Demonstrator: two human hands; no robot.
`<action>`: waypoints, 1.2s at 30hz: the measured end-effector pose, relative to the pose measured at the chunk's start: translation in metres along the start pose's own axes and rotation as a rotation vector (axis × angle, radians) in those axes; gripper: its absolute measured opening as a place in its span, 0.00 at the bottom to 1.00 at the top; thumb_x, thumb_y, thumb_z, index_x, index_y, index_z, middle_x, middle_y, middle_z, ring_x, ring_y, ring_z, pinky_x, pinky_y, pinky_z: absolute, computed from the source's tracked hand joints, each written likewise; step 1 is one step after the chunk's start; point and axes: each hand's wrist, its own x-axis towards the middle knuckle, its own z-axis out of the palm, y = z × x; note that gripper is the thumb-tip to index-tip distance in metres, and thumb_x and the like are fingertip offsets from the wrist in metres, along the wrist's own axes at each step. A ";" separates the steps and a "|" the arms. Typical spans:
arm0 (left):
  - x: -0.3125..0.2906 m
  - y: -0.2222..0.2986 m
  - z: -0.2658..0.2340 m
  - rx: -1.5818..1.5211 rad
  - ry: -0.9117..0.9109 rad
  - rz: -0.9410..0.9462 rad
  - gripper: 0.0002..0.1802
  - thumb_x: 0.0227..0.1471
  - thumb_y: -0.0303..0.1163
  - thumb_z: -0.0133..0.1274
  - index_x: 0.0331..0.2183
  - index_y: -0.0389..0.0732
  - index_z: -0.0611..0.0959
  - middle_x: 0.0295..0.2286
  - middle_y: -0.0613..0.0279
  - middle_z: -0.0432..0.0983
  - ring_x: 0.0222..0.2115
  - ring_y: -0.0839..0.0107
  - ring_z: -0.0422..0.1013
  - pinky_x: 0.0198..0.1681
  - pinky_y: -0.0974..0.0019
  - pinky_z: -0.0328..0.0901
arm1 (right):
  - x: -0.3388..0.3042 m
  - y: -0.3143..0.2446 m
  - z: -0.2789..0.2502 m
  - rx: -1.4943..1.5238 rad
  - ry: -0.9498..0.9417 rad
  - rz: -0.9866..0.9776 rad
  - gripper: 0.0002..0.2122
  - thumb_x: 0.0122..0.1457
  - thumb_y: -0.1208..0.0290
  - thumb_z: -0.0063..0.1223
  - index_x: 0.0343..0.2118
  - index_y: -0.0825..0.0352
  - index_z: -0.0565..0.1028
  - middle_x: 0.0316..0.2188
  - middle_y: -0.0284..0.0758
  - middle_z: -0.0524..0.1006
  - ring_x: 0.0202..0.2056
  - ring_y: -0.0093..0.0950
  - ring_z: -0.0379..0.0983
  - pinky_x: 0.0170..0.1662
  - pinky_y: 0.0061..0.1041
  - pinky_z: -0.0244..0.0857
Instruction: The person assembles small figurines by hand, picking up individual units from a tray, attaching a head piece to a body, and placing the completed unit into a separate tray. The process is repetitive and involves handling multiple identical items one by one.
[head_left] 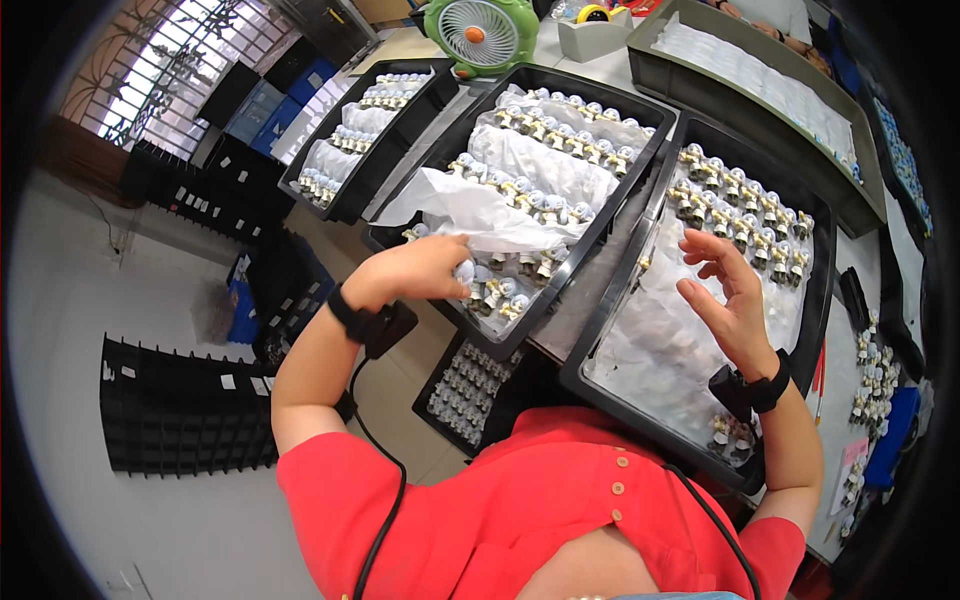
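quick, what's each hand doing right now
left hand: closed on a small figurine in the middle tray.
right hand: open, empty, over the right tray.

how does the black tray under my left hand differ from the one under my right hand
The middle tray is packed with small figurines between crumpled white paper; the right tray holds figurines only along its far end, with mostly bare white lining. The left hand touches figurines; the right hand hovers open. Both trays are black.

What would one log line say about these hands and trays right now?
left hand: reaching into middle tray, touching small figures | right hand: open, held above right tray
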 end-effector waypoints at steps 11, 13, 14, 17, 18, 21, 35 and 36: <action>0.053 -0.034 0.004 -0.160 0.369 -0.157 0.28 0.44 0.41 0.60 0.44 0.34 0.75 0.47 0.42 0.64 0.48 0.50 0.64 0.51 0.59 0.60 | -0.002 0.010 0.001 -0.083 -0.008 0.031 0.20 0.50 0.78 0.56 0.49 0.67 0.71 0.35 0.33 0.77 0.36 0.21 0.71 0.39 0.20 0.63; 0.044 -0.036 0.006 -0.222 0.384 -0.078 0.28 0.42 0.42 0.61 0.43 0.34 0.76 0.44 0.46 0.67 0.43 0.55 0.67 0.44 0.62 0.63 | -0.003 0.012 0.003 -0.059 -0.024 0.058 0.20 0.51 0.78 0.56 0.49 0.67 0.71 0.35 0.33 0.77 0.36 0.21 0.71 0.39 0.20 0.63; 0.038 -0.035 0.005 -0.224 0.345 -0.068 0.28 0.43 0.42 0.61 0.43 0.35 0.76 0.42 0.47 0.68 0.40 0.56 0.67 0.42 0.62 0.63 | -0.003 0.013 0.004 -0.048 -0.032 0.072 0.20 0.51 0.78 0.56 0.49 0.67 0.71 0.35 0.33 0.77 0.36 0.21 0.71 0.39 0.20 0.63; 0.018 -0.025 -0.010 -0.321 0.218 0.038 0.26 0.43 0.42 0.61 0.42 0.37 0.77 0.31 0.55 0.74 0.30 0.68 0.68 0.33 0.65 0.63 | -0.005 0.016 0.004 -0.060 -0.046 0.084 0.16 0.52 0.77 0.55 0.46 0.67 0.73 0.33 0.33 0.78 0.34 0.20 0.72 0.39 0.19 0.63; 0.011 -0.022 -0.013 -0.381 0.162 0.026 0.26 0.43 0.41 0.62 0.42 0.37 0.77 0.30 0.57 0.74 0.28 0.70 0.67 0.32 0.67 0.62 | -0.006 0.016 0.004 -0.075 -0.057 0.090 0.16 0.52 0.77 0.55 0.45 0.67 0.74 0.32 0.32 0.78 0.33 0.20 0.73 0.38 0.19 0.63; -0.013 0.004 -0.031 -0.673 -0.002 0.006 0.22 0.46 0.35 0.61 0.43 0.38 0.76 0.29 0.68 0.72 0.25 0.82 0.64 0.28 0.74 0.61 | -0.002 0.013 0.006 -0.121 -0.096 0.083 0.14 0.52 0.78 0.55 0.43 0.68 0.75 0.30 0.32 0.78 0.32 0.20 0.73 0.38 0.19 0.64; 0.039 0.116 -0.018 -1.090 0.016 0.305 0.17 0.48 0.32 0.59 0.40 0.38 0.75 0.29 0.67 0.70 0.27 0.83 0.67 0.30 0.75 0.64 | 0.005 0.019 -0.016 -0.089 0.078 0.118 0.11 0.54 0.74 0.55 0.41 0.68 0.75 0.28 0.31 0.78 0.30 0.18 0.72 0.36 0.18 0.66; 0.046 0.131 -0.019 -0.927 0.031 0.292 0.18 0.48 0.34 0.59 0.40 0.38 0.75 0.28 0.67 0.70 0.26 0.83 0.66 0.28 0.74 0.63 | 0.006 0.018 -0.020 -0.106 0.090 0.136 0.11 0.54 0.73 0.55 0.41 0.68 0.75 0.29 0.32 0.78 0.30 0.18 0.72 0.36 0.18 0.66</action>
